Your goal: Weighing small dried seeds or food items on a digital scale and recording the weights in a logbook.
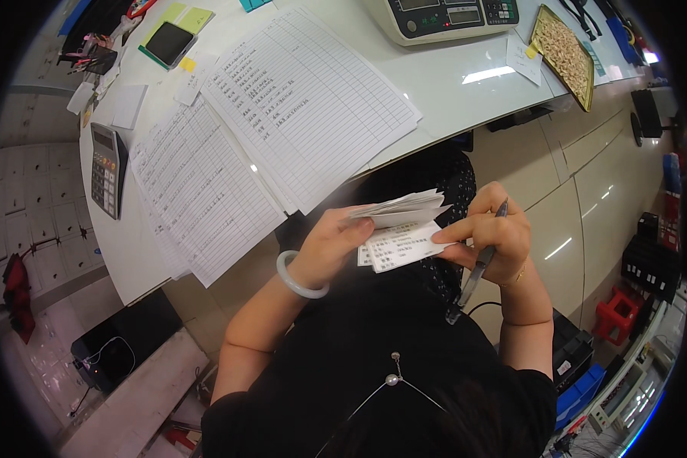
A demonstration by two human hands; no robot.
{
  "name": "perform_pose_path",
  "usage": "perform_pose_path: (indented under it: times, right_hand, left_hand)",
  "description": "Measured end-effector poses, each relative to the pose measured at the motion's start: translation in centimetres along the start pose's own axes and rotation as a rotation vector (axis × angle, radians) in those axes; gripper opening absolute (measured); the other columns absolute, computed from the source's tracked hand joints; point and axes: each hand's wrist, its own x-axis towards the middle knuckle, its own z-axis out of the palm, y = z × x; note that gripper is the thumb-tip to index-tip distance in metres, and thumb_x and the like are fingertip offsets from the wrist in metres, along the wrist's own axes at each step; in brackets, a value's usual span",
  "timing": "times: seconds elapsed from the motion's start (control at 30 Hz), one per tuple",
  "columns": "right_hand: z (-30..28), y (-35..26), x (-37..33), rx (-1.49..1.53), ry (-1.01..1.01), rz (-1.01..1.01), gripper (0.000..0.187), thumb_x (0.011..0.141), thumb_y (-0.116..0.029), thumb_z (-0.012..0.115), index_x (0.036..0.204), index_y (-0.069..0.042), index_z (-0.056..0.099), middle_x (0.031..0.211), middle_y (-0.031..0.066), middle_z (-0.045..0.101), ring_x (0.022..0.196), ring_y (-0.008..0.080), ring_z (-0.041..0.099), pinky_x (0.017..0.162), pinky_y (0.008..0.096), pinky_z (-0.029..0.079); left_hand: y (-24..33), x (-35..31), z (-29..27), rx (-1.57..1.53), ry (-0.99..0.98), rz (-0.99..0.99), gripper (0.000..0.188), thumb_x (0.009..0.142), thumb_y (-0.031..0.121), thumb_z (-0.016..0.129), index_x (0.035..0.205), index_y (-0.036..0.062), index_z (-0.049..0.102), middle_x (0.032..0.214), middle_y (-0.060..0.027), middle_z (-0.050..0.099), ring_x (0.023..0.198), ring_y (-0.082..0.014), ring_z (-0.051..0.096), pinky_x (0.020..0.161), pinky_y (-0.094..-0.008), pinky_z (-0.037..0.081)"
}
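A stack of small printed paper slips (401, 246) is held between my two hands above my lap, just off the table's near edge. My left hand (333, 243) grips the stack from its left side, thumb on top, with some slips folded up. The fingertips of my right hand (490, 237) pinch the right edge of a lower slip. A pen (478, 273) is tucked through the right hand's fingers, pointing down toward me. Ruled sheets with handwriting (305, 107) lie on the white table, beyond and left of my hands.
On the table are a calculator (108, 169), a phone (169, 43), a digital scale (446, 19) and a tray of small pale pieces (563, 55). A pen holder (99, 59) stands at far left. A red stool (617, 314) and dark boxes (652, 263) are on the right.
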Motion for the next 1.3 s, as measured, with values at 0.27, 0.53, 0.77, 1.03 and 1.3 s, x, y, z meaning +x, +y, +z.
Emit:
perform_pose_path:
  times: [0.27,0.53,0.77,1.03,1.3]
  right_hand:
    - [0.4,0.4,0.1,0.097,0.117,0.086,0.034,0.059,-0.019,0.078,0.067,-0.012,0.046,0.067,-0.0026,0.063,0.057,0.0149,0.039,0.048,0.0239,0.034]
    - [0.3,0.3,-0.4,0.101,0.128,0.071,0.038,0.060,-0.018,0.078,0.068,-0.012,0.041,0.070,-0.0013,0.064,0.058,0.0156,0.041,0.049,0.0248,0.035]
    - [0.6,0.3,0.2,-0.117,0.184,-0.267,0.039,0.064,-0.016,0.073,0.073,-0.015,0.035,0.078,-0.0026,0.065,0.068,0.0167,0.048,0.057,0.0280,0.035]
    - [1.3,0.0,1.4,-0.091,-0.021,-0.183,0.034,0.073,-0.021,0.069,0.077,-0.015,0.035,0.073,-0.0055,0.066,0.063,0.0160,0.044,0.058,0.0305,0.030]
    - [7.2,-0.8,5.5,0.035,-0.033,-0.206,0.040,0.060,-0.022,0.076,0.070,-0.013,0.039,0.071,0.0000,0.063,0.060,0.0187,0.044,0.053,0.0300,0.035]
  left_hand:
    - [0.2,0.9,-0.4,0.087,-0.239,0.056,0.049,0.078,0.017,0.057,0.120,-0.0050,0.048,0.118,-0.0156,0.052,0.107,-0.0209,0.052,0.093,-0.0288,0.038]
    - [0.3,0.6,0.2,0.131,-0.216,0.076,0.046,0.078,0.014,0.057,0.119,-0.0041,0.049,0.118,-0.0150,0.052,0.107,-0.0203,0.051,0.093,-0.0291,0.037]
    - [-0.7,-0.1,-0.7,-0.058,-0.097,-0.011,0.041,0.085,0.014,0.051,0.121,-0.0054,0.046,0.113,-0.0131,0.055,0.103,-0.0177,0.052,0.090,-0.0282,0.039]
    - [1.3,-0.8,-1.0,-0.029,-0.095,0.072,0.051,0.084,0.026,0.050,0.121,-0.0086,0.044,0.118,-0.0154,0.051,0.107,-0.0208,0.051,0.093,-0.0302,0.037]
    - [2.4,-4.0,-5.0,-0.195,-0.035,0.150,0.039,0.089,0.013,0.043,0.124,-0.0055,0.041,0.125,-0.0149,0.046,0.114,-0.0230,0.046,0.097,-0.0333,0.036]
